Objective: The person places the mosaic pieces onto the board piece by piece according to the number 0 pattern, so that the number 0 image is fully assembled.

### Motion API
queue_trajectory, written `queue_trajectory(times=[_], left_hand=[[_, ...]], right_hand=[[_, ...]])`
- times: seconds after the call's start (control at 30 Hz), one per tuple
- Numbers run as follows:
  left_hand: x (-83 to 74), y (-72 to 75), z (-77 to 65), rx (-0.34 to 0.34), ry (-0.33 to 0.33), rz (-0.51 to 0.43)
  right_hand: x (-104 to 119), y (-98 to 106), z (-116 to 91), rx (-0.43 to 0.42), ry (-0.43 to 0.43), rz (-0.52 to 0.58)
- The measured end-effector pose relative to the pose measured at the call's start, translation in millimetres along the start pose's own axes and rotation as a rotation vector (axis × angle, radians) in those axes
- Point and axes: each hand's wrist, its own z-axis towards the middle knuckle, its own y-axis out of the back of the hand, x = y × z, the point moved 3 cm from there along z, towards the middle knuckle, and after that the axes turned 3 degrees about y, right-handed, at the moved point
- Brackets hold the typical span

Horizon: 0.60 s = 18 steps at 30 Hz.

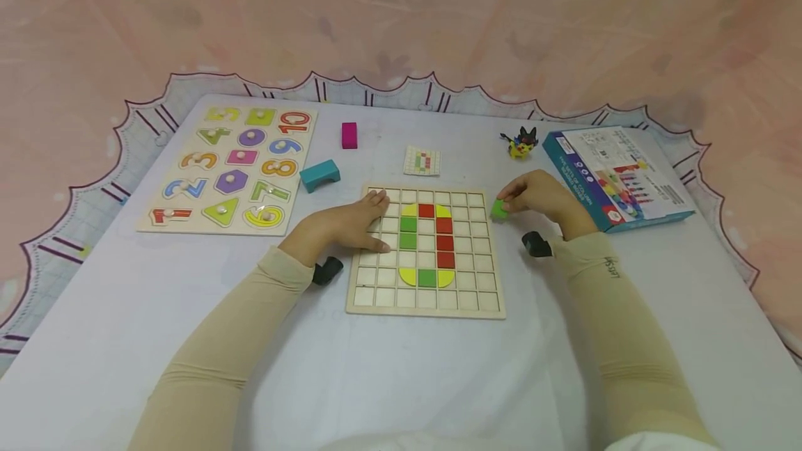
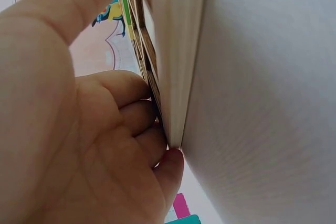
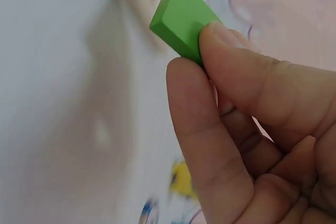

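Note:
A wooden grid board point(image 1: 385, 296) lies on the white-covered table. Red squares, green squares and yellow quarter-circle tiles form a ring in its cells, with a bare cell low on the ring's left side. My left hand point(image 1: 351, 223) rests spread on the board's left edge; up close in the left wrist view, the fingertips touch its side and grid. Just beyond the board's right edge, my right hand point(image 1: 541, 197) pinches a green square tile point(image 3: 181, 22) between thumb and fingertip. That tile is tilted, one corner pointing away from the fingers.
A small pattern card point(image 1: 422, 161) lies behind the board. Left are a number puzzle point(image 1: 195, 227), a teal block point(image 1: 320, 175) and a magenta block point(image 1: 349, 136). Right of the card stand a small yellow-and-black figure point(image 1: 520, 145) and a blue toy box point(image 1: 651, 220).

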Motion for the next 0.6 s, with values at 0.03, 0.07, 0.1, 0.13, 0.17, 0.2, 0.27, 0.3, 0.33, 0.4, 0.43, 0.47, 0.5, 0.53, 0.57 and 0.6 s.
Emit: queue_trajectory(times=[0.03,0.07,0.1,0.13,0.17,0.2,0.27,0.3,0.33,0.4,0.43,0.47,0.5,0.53,0.57,0.6], left_hand=[[-0.1,0.0,0.0,0.0,-0.001,-0.001],[-0.2,0.1,0.0,0.0,-0.001,-0.002],[-0.3,0.3,-0.1,-0.001,-0.003,-0.003],[-0.5,0.7,-0.4,-0.003,-0.005,-0.005],[-0.4,0.9,-0.6,-0.005,-0.006,-0.005],[-0.5,1.3,-0.9,-0.006,-0.006,-0.003],[-0.7,1.7,-1.4,-0.007,-0.006,-0.001],[-0.8,1.8,-1.5,-0.006,-0.005,-0.002],[-0.9,1.7,-1.6,-0.004,-0.002,-0.002],[-1.2,1.5,-1.7,0.001,0.002,-0.005],[-1.3,1.4,-1.6,0.003,0.002,-0.009],[-1.3,1.3,-1.6,0.003,0.004,-0.01],[-1.5,1.4,-1.9,0.003,0.004,-0.011],[-1.7,1.4,-1.9,0.001,0.004,-0.011],[-1.8,1.3,-2.0,-0.001,0.003,-0.01],[-1.8,1.4,-2.1,-0.002,0.006,-0.009]], right_hand=[[5,-3,1,0.002,0.005,0.006],[11,-7,2,0.001,0.009,0.012],[17,-11,3,0.003,0.013,0.017],[23,-16,5,0.006,0.023,0.021],[29,-21,5,0.011,0.037,0.019],[35,-26,6,0.018,0.052,0.018],[46,-38,7,0.041,0.086,0.024],[50,-44,7,0.06,0.104,0.022],[55,-50,7,0.076,0.124,0.023],[63,-62,8,0.11,0.149,0.027],[67,-68,7,0.124,0.158,0.023],[71,-74,7,0.137,0.167,0.021],[74,-79,7,0.15,0.18,0.015],[78,-84,6,0.159,0.187,0.011],[81,-88,6,0.17,0.195,0.007],[84,-92,5,0.181,0.2,0.004]])
